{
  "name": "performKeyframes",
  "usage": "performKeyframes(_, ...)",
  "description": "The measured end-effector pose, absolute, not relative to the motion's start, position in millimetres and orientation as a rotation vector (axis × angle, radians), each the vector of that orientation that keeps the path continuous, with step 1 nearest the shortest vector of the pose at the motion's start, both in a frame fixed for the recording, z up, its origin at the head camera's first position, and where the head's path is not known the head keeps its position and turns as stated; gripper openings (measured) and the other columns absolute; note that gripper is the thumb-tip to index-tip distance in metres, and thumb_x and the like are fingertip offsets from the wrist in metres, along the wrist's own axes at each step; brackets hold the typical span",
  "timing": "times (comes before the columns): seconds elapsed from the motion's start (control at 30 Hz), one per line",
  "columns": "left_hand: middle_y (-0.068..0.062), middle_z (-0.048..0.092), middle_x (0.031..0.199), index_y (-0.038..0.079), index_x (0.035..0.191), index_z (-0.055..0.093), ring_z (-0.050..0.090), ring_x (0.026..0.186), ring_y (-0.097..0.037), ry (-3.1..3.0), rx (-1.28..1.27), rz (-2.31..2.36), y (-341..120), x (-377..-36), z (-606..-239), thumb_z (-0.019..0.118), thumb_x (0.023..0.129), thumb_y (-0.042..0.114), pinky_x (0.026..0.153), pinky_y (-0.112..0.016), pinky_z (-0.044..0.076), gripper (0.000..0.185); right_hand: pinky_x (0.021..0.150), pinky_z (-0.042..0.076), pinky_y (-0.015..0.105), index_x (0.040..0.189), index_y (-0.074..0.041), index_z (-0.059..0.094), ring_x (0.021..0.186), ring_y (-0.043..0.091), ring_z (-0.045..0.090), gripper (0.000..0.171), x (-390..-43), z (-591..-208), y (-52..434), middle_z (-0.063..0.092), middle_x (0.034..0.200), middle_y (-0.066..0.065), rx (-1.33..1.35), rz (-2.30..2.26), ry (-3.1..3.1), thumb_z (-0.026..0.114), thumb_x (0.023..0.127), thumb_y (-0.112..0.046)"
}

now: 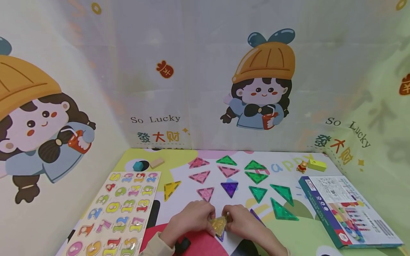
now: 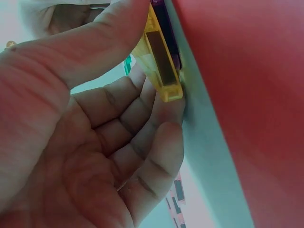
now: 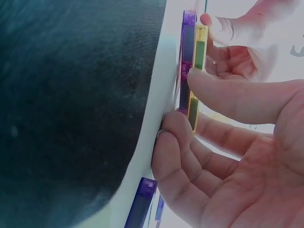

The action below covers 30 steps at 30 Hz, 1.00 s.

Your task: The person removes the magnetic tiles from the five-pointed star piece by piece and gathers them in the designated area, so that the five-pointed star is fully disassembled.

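Both hands meet at the near middle of the table over a yellow triangular magnetic tile (image 1: 219,225). My left hand (image 1: 194,216) pinches one side of it between thumb and fingers. From the other side my right hand (image 1: 244,221) grips it, thumb on its edge. Directly beneath the yellow tile lies a purple tile (image 3: 188,42), the two stacked face to face in the right wrist view. Only the purple tip pokes out in the head view. Another purple tile (image 1: 257,217) lies partly hidden beside my right hand.
Pink tiles (image 1: 200,176), green tiles (image 1: 258,193), a purple tile (image 1: 229,189) and a yellow tile (image 1: 171,190) lie beyond the hands. A number board (image 1: 123,213) is at left, a printed box (image 1: 349,213) at right. Small blocks (image 1: 157,163) and a bear figurine (image 1: 301,167) stand farther back.
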<state>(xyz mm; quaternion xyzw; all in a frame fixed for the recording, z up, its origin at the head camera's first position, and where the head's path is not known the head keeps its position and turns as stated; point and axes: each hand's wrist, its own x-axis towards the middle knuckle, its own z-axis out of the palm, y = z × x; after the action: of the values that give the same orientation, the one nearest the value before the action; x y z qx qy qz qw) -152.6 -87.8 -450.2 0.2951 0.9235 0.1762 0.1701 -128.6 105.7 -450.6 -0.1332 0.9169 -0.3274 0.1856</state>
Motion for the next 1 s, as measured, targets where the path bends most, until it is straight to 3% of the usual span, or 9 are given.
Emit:
performKeyframes(0.23, 0.012, 0.045, 0.059, 0.026, 0.068, 0.06, 0.041, 0.062, -0.003, 2.624, 0.887, 0.516, -98, -156, -449, 0.087, 0.072, 0.042, 0.059, -0.021, 0.033, 0.032, 0.055, 0.04, 0.026, 0.094, -0.013, 0.07, 0.064, 0.013, 0.049, 0.018, -129, -454, 109, 0.059, 0.072, -0.005, -0.44, -0.94, 2.577, 0.078, 0.079, -0.014)
performKeyframes(0.47, 0.01, 0.038, 0.057, 0.025, 0.074, 0.069, 0.037, 0.059, -0.003, 2.584, 0.89, 0.612, -101, -160, -448, 0.083, 0.08, 0.033, 0.056, -0.02, 0.031, 0.017, 0.054, 0.037, 0.025, 0.089, -0.012, 0.068, 0.062, 0.012, 0.049, 0.007, -126, -455, 111, 0.059, 0.07, -0.004, -0.436, -1.085, 2.449, 0.073, 0.084, -0.014)
performKeyframes(0.6, 0.01, 0.038, 0.057, 0.023, 0.071, 0.065, 0.038, 0.058, -0.004, 2.571, 0.88, 0.7, -112, -167, -441, 0.083, 0.08, 0.032, 0.057, -0.02, 0.031, 0.022, 0.054, 0.037, 0.025, 0.09, -0.013, 0.069, 0.062, 0.013, 0.049, 0.006, -125, -454, 110, 0.059, 0.07, -0.003, -0.409, -1.091, 2.449, 0.072, 0.086, -0.014)
performKeyframes(0.83, 0.008, 0.036, 0.055, 0.017, 0.071, 0.071, 0.034, 0.051, -0.01, 2.613, 0.655, 0.833, -155, -182, -427, 0.077, 0.087, 0.027, 0.051, -0.023, 0.028, 0.019, 0.053, 0.036, 0.026, 0.09, -0.016, 0.067, 0.062, 0.013, 0.048, 0.009, -123, -453, 109, 0.057, 0.07, -0.003, -0.392, -1.054, 2.481, 0.075, 0.085, -0.018)
performKeyframes(1.0, 0.004, 0.044, 0.054, 0.011, 0.067, 0.071, 0.038, 0.051, -0.013, 2.753, 0.355, 0.842, -171, -186, -432, 0.081, 0.082, 0.024, 0.05, -0.024, 0.028, 0.023, 0.054, 0.036, 0.026, 0.09, -0.017, 0.067, 0.062, 0.013, 0.048, 0.01, -120, -453, 109, 0.056, 0.07, -0.003, -0.397, -1.043, 2.479, 0.075, 0.085, -0.019)
